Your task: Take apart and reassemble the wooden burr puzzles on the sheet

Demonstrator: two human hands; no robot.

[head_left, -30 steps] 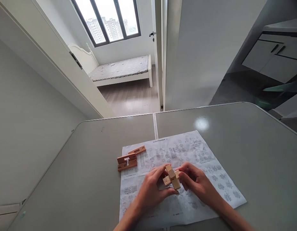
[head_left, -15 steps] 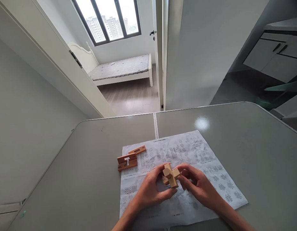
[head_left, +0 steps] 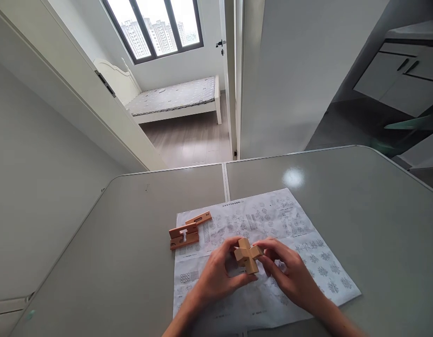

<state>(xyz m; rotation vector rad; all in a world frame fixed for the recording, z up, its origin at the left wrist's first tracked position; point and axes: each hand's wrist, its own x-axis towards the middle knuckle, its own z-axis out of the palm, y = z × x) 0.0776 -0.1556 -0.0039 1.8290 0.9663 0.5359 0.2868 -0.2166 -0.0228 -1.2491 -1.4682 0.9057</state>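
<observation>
L hand [head_left: 216, 272] grips cross [head_left: 249, 259], R hand [head_left: 292, 271] pinches its right end, over sheet [head_left: 272, 309]. Prob. best: L steady, R light.

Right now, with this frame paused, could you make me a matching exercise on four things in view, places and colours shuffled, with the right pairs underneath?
Column one
1. wooden cross
2. slotted pieces
3. printed sheet
4. bed

Column two
A. white-framed, below the window
B. pale, held between the left hand and the right hand
C. white with dark drawings, spread on the table
D. reddish brown, by the sheet's far left corner

Right pairs
1-B, 2-D, 3-C, 4-A
</observation>
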